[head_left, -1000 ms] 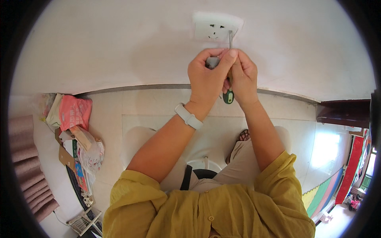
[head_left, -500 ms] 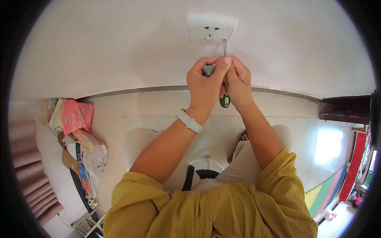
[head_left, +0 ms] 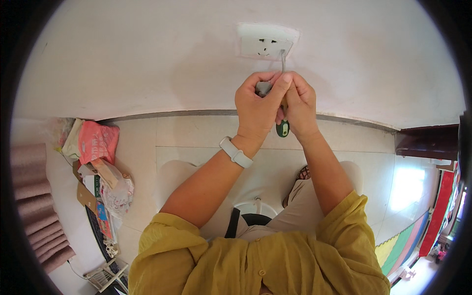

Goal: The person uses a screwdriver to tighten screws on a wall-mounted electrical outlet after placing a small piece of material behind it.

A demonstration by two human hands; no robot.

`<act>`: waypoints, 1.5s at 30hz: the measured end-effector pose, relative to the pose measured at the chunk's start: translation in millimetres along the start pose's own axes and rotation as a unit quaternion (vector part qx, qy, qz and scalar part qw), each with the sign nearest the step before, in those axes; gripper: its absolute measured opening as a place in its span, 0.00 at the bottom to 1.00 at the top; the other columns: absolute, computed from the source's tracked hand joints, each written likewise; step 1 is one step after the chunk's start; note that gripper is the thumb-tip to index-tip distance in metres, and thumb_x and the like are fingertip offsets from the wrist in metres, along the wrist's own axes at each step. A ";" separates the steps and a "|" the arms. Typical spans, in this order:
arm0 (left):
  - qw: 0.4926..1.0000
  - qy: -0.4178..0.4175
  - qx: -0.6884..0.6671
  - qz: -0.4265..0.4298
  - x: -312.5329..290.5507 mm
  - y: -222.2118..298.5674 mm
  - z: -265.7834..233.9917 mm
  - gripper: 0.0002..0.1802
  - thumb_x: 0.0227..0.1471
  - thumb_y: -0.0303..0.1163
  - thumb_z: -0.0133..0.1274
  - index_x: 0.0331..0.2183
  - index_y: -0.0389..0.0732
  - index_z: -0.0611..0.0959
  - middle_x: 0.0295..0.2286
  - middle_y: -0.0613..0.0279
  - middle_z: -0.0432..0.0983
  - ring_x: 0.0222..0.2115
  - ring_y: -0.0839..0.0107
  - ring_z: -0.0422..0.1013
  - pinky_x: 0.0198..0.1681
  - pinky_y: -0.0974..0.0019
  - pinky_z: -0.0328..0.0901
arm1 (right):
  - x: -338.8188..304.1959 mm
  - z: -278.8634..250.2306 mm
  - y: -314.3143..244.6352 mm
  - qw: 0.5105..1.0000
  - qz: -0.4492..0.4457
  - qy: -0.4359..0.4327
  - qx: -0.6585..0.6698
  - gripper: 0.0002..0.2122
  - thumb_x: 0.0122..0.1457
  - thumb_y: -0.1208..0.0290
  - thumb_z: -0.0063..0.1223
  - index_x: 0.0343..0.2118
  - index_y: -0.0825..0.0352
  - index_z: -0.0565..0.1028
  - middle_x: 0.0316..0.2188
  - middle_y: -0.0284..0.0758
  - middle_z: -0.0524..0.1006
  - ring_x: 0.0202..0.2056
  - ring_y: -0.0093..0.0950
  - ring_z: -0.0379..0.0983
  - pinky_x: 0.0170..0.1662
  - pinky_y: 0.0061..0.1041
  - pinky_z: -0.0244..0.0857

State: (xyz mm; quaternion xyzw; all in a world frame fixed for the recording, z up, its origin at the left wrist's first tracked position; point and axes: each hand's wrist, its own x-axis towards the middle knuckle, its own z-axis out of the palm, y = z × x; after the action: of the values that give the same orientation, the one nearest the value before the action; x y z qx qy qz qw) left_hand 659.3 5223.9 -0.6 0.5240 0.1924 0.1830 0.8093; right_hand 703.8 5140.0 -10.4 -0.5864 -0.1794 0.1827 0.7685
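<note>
A white wall socket [head_left: 251,47] is set in the pale wall ahead of me. The metal shaft of a screwdriver [head_left: 283,62] reaches up to the socket's lower right corner, its tip at the faceplate. My right hand [head_left: 302,110] is closed round the screwdriver, whose dark green handle end sticks out below. My left hand [head_left: 255,105] is pressed close beside it, thumb and fingers pinched by the shaft. Curled inside the left hand is a small grey object [head_left: 263,88], mostly hidden, its kind unclear. A pale watch is on my left wrist.
Bags and boxes, with a pink plastic bag [head_left: 100,141] on top, stand on the floor at the left. A brown curtain [head_left: 37,206] hangs beyond them. Dark wooden furniture [head_left: 427,140] juts in at the right. Below me is a white round stool or bucket [head_left: 260,207].
The socket and both hands sit slightly lower and further right in the picture. Both hands keep their hold, and the screwdriver tip stays at the same corner of the socket.
</note>
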 end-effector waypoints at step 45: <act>0.994 0.053 0.098 -0.016 -21.7 19.1 -45.8 0.23 0.50 0.27 0.56 0.47 0.35 0.67 0.34 0.61 0.73 0.34 0.77 0.68 0.37 0.74 0.63 | -31.5 -24.6 -53.6 0.992 0.017 0.047 -0.115 0.18 0.58 0.78 0.39 0.52 0.72 0.67 0.28 0.35 0.72 0.20 0.20 0.69 0.21 0.19 0.66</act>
State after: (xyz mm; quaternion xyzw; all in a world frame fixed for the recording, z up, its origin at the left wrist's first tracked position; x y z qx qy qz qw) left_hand 615.8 5256.0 2.3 0.5872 0.2605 0.1779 0.7454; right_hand 692.2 5090.8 33.4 -0.6818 -0.1532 0.1457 0.7003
